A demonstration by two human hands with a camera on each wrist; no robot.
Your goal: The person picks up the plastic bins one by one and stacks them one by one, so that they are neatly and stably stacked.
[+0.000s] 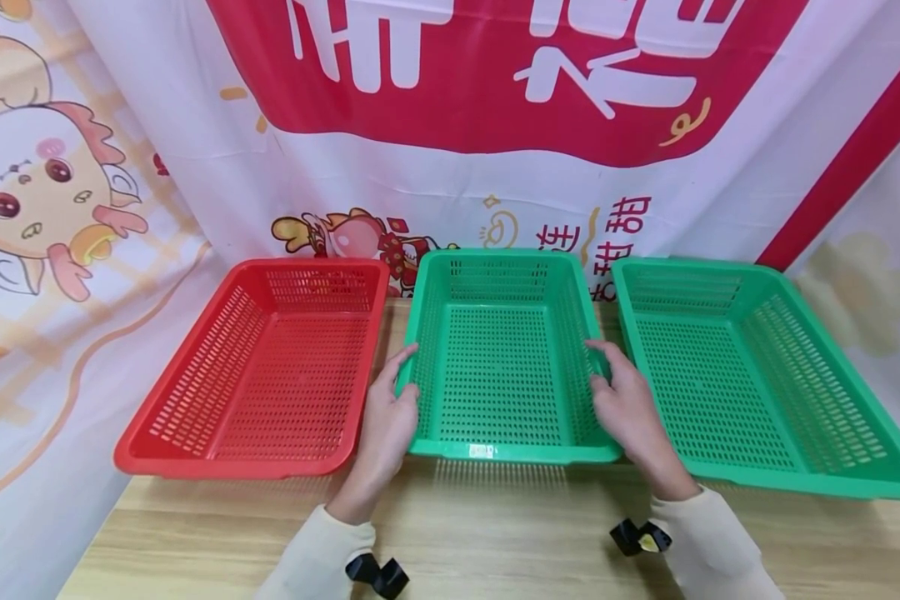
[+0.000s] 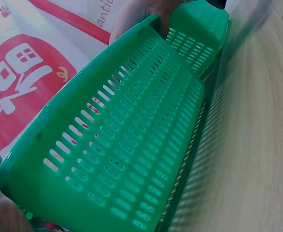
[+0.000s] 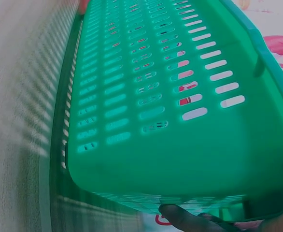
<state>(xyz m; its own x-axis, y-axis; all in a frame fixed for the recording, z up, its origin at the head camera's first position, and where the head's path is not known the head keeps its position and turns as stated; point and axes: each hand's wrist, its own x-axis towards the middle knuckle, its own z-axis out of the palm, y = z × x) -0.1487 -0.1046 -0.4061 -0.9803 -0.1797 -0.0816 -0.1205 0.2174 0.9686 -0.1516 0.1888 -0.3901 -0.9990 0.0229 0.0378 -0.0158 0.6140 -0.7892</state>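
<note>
In the head view a green plastic basket [image 1: 513, 452] with slotted sides and a perforated floor sits in the middle, with nothing inside. My left hand [image 1: 385, 421] grips its left rim, thumb and index finger showing at the edge. On the opposite side my right hand [image 1: 630, 412] holds the right rim, the other fingers hidden below it. The left wrist view shows the slotted end wall of the green basket [image 2: 117, 121] close up, with part of my left hand [image 2: 4, 210] at the lower left. Fingertips [image 3: 180, 217] of my right hand appear under the basket in the right wrist view.
A red basket [image 1: 228, 468] stands to the left and a larger green basket [image 1: 817, 482] to the right, both close beside the hands. Under them lies a wooden table [image 1: 495, 533]. A printed cloth [image 1: 457, 192] hangs right behind the baskets.
</note>
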